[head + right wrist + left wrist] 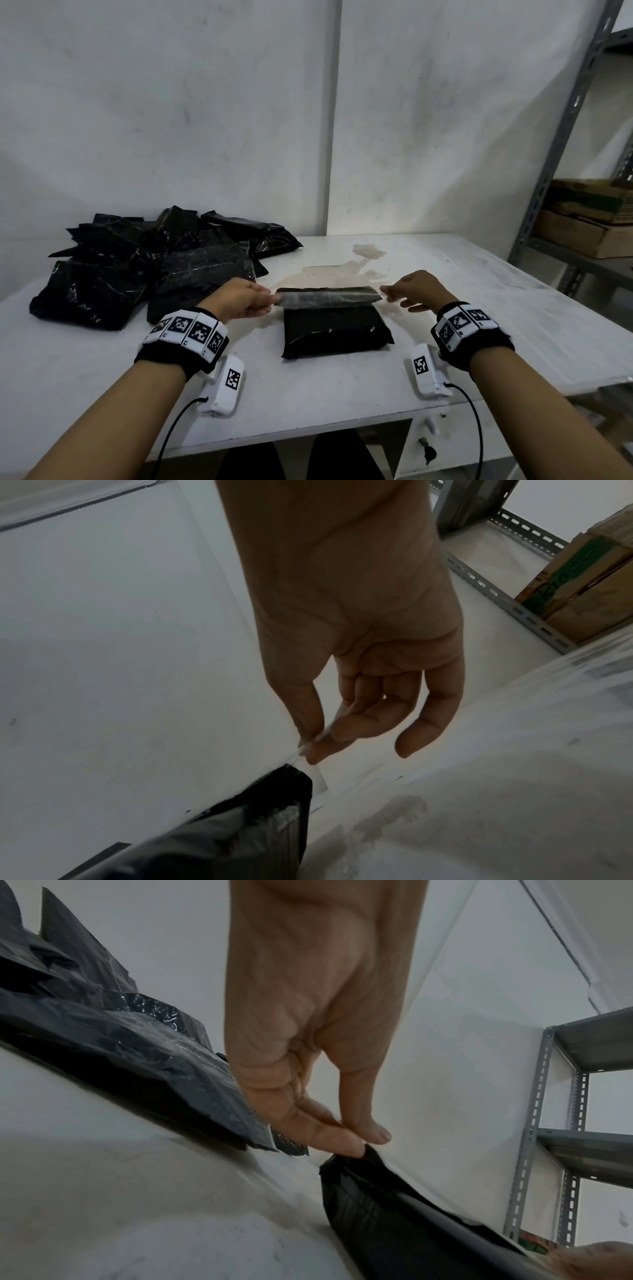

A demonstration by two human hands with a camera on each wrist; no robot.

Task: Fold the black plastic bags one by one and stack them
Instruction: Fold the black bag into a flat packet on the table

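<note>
A black plastic bag (337, 329) lies on the white worktop (479, 308) near the middle of its front edge, w/ its far flap (329, 297) lifted off the surface and tipped toward the person.

Left hand (239, 298): grip is a pinch on the flap's left end, thumb and forefinger closed on the plastic (the left wrist view shows the fingertips (346, 1144) meeting right at the bag's corner (368, 1153)).

Right hand (416, 289): at the flap's right end. In the right wrist view the thumb and forefinger tips (315, 753) nip a thin pale, see-through strip (316, 776) that runs from the bag's right corner; the other fingers hang loosely curled and touch nothing. So the right grip is grasping the strip, not the black film itself.

Pile of unfolded black bags (144, 263) sits toward the worktop's far-left corner, crumpled and overlapping, its nearest edge just beside the left hand. A brownish stain (342, 270) marks the worktop just beyond the held bag.

Both wrists wear black bands w/ square-coded markers and a white cam unit w/ a cable. Right of the worktop stands a grey metal shelf rack (565, 137) w/ cardboard boxes (589, 219) on one shelf. A key hangs in a lock under the worktop's front edge.
</note>
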